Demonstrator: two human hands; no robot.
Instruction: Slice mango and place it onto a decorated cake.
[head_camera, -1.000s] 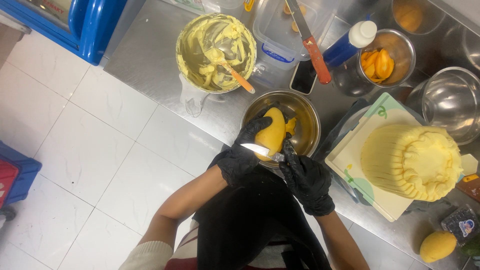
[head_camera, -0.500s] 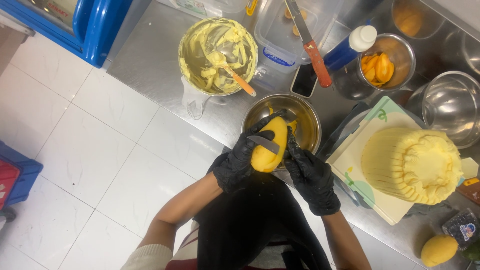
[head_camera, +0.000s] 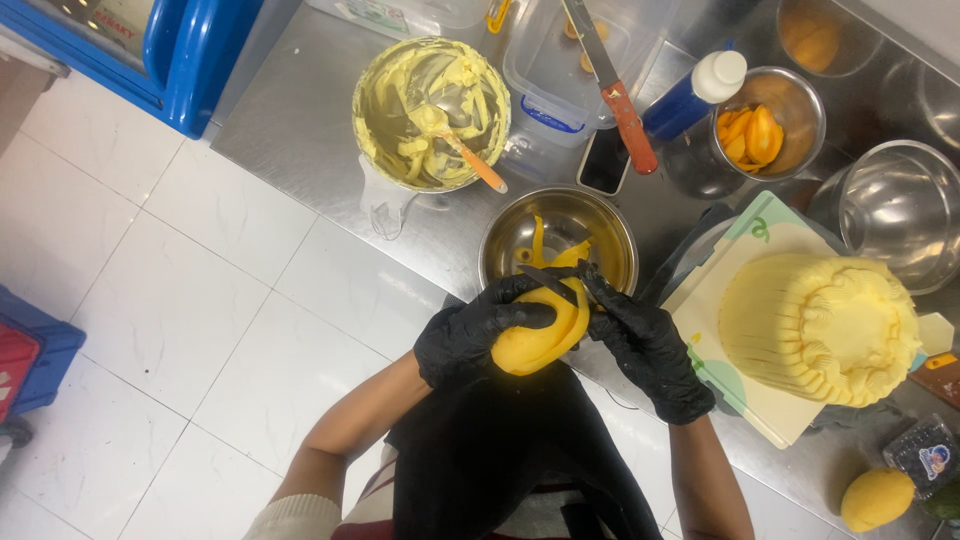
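— What is the person gripping there, at the centre of the frame?

— The left hand (head_camera: 470, 335), black-gloved, is wrapping closed around a yellow mango (head_camera: 535, 340), holding it just below the steel bowl (head_camera: 600, 225). The right hand (head_camera: 645, 345) is clenching a small knife (head_camera: 550, 280), its blade lying across the top of the fruit.

— Anything in that bowl?

— Strips of yellow peel are lying in it. To the right, a ridged yellow cake (head_camera: 820, 325) is sitting on a pale board (head_camera: 745, 400). In the upper middle, a cream-smeared mixing bowl (head_camera: 385, 75) is holding an orange-handled spatula (head_camera: 465, 155).

— Any more fruit?

— Another mango (head_camera: 875, 498) is lying at the lower right.
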